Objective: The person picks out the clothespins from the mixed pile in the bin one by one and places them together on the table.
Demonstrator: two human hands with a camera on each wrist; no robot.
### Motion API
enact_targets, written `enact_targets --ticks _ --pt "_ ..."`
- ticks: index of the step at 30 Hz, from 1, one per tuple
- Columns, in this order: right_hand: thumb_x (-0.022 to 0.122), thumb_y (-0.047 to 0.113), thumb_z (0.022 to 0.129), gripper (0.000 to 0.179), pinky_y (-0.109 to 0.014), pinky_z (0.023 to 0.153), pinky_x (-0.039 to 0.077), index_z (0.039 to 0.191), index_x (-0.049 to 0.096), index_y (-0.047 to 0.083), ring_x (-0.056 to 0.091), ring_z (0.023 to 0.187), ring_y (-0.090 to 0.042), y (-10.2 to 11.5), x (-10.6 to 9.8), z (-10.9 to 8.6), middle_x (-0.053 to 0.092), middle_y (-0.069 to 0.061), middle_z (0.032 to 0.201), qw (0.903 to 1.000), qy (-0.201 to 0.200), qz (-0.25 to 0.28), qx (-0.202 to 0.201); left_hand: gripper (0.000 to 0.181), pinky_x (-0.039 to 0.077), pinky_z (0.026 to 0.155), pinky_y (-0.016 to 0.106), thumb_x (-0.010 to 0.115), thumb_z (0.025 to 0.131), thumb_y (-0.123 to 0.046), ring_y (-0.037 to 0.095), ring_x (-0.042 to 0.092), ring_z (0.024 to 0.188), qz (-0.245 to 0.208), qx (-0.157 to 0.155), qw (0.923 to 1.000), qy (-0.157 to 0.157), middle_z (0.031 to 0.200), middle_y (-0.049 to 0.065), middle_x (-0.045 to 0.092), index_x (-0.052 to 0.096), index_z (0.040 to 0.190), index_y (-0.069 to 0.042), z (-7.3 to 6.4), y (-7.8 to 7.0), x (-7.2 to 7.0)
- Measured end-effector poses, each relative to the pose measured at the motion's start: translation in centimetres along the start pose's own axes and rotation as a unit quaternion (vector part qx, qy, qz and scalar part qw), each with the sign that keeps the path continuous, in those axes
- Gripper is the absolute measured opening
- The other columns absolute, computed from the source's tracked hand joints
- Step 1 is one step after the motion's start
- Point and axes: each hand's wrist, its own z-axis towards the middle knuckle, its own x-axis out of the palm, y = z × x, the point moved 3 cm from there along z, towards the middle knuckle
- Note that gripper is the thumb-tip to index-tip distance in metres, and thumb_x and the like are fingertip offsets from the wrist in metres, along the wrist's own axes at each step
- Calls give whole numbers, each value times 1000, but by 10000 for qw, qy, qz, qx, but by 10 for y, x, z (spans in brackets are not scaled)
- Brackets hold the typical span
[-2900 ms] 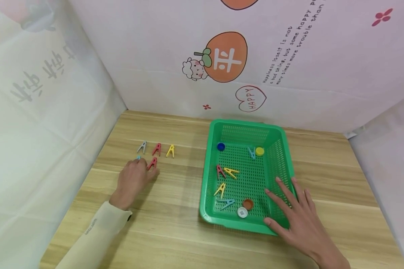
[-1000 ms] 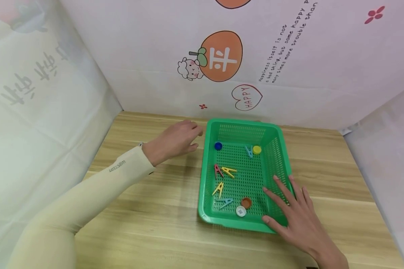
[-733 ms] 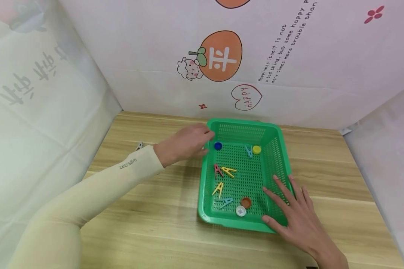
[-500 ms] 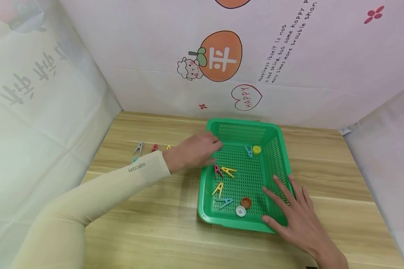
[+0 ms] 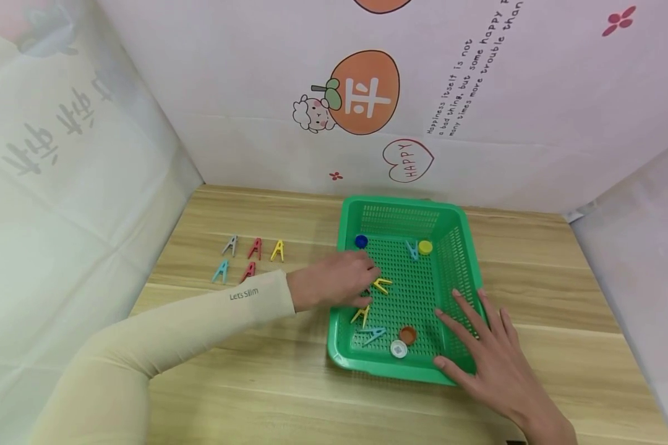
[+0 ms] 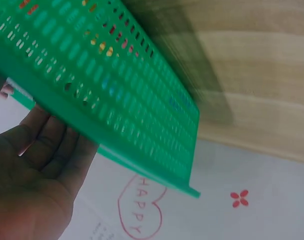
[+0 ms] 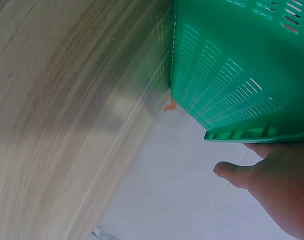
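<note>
My left hand reaches over the left rim of the green basket, thumb and forefinger apart above a red clothespin that it mostly covers. In the left wrist view the left hand is seen with its fingers passing over the rim. Near it in the basket lie a yellow clothespin, a second yellow clothespin and a light blue clothespin. My right hand rests with fingers spread on the basket's right rim; in the right wrist view the right hand is beside the rim.
Also in the basket are a blue cap, a yellow cap, a light blue clothespin, a brown cap and a white cap. On the table left, a grey clothespin lies among several others in two rows.
My left hand has left the clothespins on the table, moved right across the basket's left rim, then lower over the red clothespin inside. The right hand has stayed put.
</note>
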Motion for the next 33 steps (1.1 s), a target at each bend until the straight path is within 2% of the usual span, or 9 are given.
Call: enact_targets --ticks 6,10,15,19,23,27,31,33 --pt "78 57 93 76 -74 132 3 159 56 27 8 170 -43 -1 0 0 29 -8 180 10000 -21 10 -7 50 58 105 33 65 107 -49 21 70 120 277 115 9995 134 128 5 77 71 135 -7 4 -9 9" --pt "78 57 93 76 -76 130 6 159 56 27 8 170 -43 -1 0 0 29 -8 180 10000 -18 15 -9 47 59 101 32 65 106 -50 20 71 115 319 139 9990 286 122 4 78 74 127 -9 7 -13 16" --pt "79 57 93 76 -74 132 3 160 56 28 7 170 -43 -1 0 1 29 -8 180 10000 -6 46 -1 43 59 100 33 66 105 -50 20 71 113 340 77 9981 512 119 3 79 77 120 -12 12 -18 19" --pt "79 57 93 77 -72 133 0 160 55 28 7 170 -42 0 0 1 28 -7 181 10000 3 63 20 39 59 103 34 68 104 -51 21 71 116 328 63 9958 853 120 1 80 79 115 -15 17 -22 21" --pt "78 57 93 77 -72 133 0 161 54 29 6 170 -41 -1 1 0 27 -7 181 10000 21 75 40 39 60 96 35 68 104 -55 20 71 109 382 32 9925 1165 115 0 80 80 110 -18 21 -23 26" --pt "79 57 93 77 -70 134 -1 161 55 29 7 170 -42 -1 0 0 28 -7 181 10000 3 84 36 36 63 86 35 68 103 -55 18 71 98 436 20 9904 1309 107 -1 80 77 101 -20 25 -24 29" --pt "78 57 93 77 -68 134 -4 161 55 28 7 170 -43 -2 0 0 28 -8 181 10000 -1 86 28 33 64 85 34 70 103 -52 18 73 96 468 120 9891 1390 108 -1 79 75 95 -20 29 -23 31" --pt "78 57 93 77 -69 134 -3 161 55 29 7 170 -43 -1 0 0 28 -8 180 10000 6 88 23 30 64 86 34 71 102 -49 18 73 98 440 182 9887 1419 110 0 80 75 97 -20 31 -23 32"
